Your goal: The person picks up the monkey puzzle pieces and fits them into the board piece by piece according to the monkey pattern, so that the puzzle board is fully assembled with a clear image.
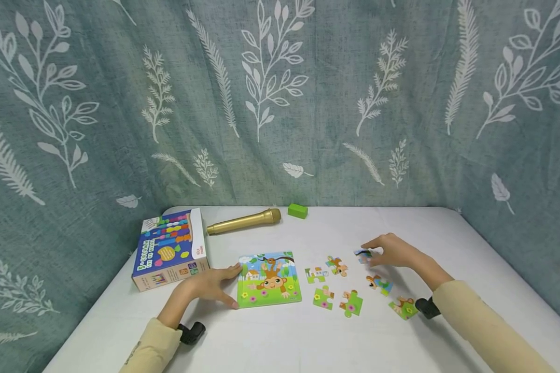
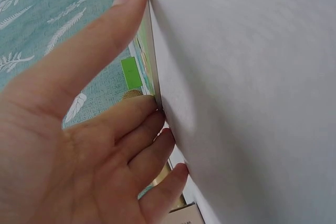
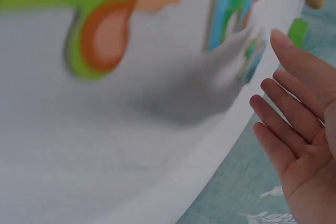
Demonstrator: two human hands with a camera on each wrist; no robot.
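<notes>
A square monkey puzzle picture lies flat on the white table. My left hand touches its left edge, thumb and fingers spread apart; in the left wrist view the straight fingers meet that edge. Off to the right, my right hand reaches above a blue puzzle piece, which it partly covers. The right wrist view shows these fingers extended, holding nothing. Several loose pieces lie between the hands, among them a green one and a monkey-face one.
A blue toy box stands at the left. Behind the picture lie a gold microphone and a green block. More pieces lie near the right forearm, one beside the wrist camera. A leaf-patterned curtain hangs behind.
</notes>
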